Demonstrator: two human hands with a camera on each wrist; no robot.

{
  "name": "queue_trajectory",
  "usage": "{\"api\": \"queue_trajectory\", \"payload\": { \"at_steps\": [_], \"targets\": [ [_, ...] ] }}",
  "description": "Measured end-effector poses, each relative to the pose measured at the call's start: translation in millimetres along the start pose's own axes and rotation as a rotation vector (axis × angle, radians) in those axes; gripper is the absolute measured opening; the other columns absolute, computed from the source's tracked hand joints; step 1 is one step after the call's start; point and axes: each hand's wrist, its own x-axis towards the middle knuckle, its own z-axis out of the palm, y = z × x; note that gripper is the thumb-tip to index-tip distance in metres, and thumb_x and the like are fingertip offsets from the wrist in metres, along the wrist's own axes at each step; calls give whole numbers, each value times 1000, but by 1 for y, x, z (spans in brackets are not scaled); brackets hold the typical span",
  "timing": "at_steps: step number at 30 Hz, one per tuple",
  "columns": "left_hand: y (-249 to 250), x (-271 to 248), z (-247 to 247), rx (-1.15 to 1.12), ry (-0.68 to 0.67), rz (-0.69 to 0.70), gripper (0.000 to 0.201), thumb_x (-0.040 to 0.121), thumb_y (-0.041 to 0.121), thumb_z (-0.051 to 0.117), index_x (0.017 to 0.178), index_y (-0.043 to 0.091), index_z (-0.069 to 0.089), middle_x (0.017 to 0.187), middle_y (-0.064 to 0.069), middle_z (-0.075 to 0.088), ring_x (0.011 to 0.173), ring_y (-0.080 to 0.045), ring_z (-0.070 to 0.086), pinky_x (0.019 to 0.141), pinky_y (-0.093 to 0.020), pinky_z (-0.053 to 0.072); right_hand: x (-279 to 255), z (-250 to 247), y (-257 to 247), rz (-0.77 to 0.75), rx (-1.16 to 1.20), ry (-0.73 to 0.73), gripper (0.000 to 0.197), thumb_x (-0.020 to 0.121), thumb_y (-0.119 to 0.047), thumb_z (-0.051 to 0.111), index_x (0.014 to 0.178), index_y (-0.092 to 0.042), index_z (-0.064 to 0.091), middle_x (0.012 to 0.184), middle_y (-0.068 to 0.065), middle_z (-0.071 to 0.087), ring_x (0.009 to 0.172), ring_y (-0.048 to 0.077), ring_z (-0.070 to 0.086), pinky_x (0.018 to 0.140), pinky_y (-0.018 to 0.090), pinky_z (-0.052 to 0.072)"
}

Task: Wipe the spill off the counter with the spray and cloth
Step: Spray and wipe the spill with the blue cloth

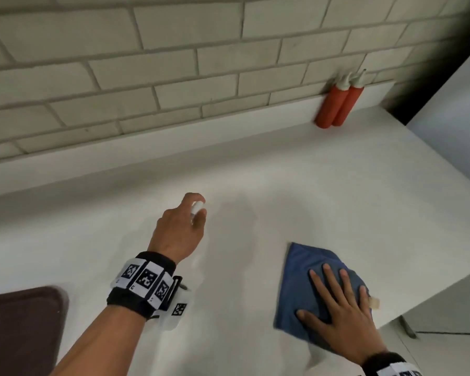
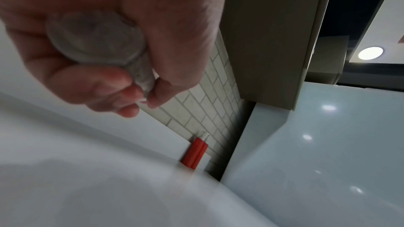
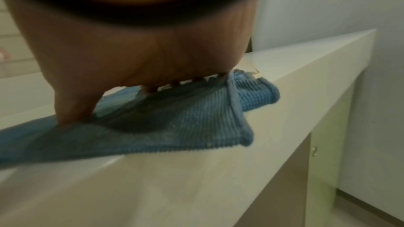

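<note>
My left hand (image 1: pixel 185 226) grips a small clear spray bottle (image 1: pixel 197 207) above the middle of the white counter (image 1: pixel 228 185). In the left wrist view the fingers (image 2: pixel 122 92) curl round the bottle's body (image 2: pixel 96 39), which I see from its base. My right hand (image 1: pixel 337 302) lies flat with spread fingers on a folded blue cloth (image 1: pixel 299 283) near the counter's front right edge. The right wrist view shows the palm (image 3: pixel 135 49) pressing the cloth (image 3: pixel 174 127) onto the counter. I cannot make out a spill on the counter.
Two red squeeze bottles (image 1: pixel 337 104) stand against the brick wall (image 1: pixel 147 63) at the back right. A dark brown tray (image 1: pixel 19 327) lies at the front left. A pale appliance side (image 1: pixel 451 126) bounds the counter on the right. The counter's front edge (image 3: pixel 317 68) runs just beside the cloth.
</note>
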Motion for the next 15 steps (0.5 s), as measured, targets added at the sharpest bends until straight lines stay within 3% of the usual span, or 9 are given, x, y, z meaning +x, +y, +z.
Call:
{"api": "queue_trajectory", "payload": {
  "at_steps": [4,7,12,15],
  "targets": [
    [31,6,20,41,7,14,21,100,34,45,121,36,49,71,6,59,70,-27,59,72,-35,47,22,-17,35,14,-6,-20,90,64,-95,-1,137,-53,-33,153,-15,-34,143,19,-31,116,55,-14],
    [42,7,22,46,53,-32,23,101,35,44,124,34,48,73,0,61,75,-33,61,77,-41,52,50,-32,46,-11,7,-34,89,68,-92,4,139,-52,-30,157,-11,-29,144,22,-27,115,58,-12],
    [34,-12,12,68,104,-121,22,101,34,43,123,32,47,76,-3,64,77,-33,62,76,-41,51,125,-56,34,-66,-56,-53,95,68,-91,6,148,-45,-18,160,-5,-23,146,29,-22,114,63,-8],
    [14,-36,-4,20,160,-217,25,102,32,44,126,31,47,71,-5,64,69,-22,58,71,-35,42,173,-72,0,-121,-97,-71,94,74,-88,13,151,-40,-13,161,-1,-21,146,33,-20,113,65,-6]
  ]
}}
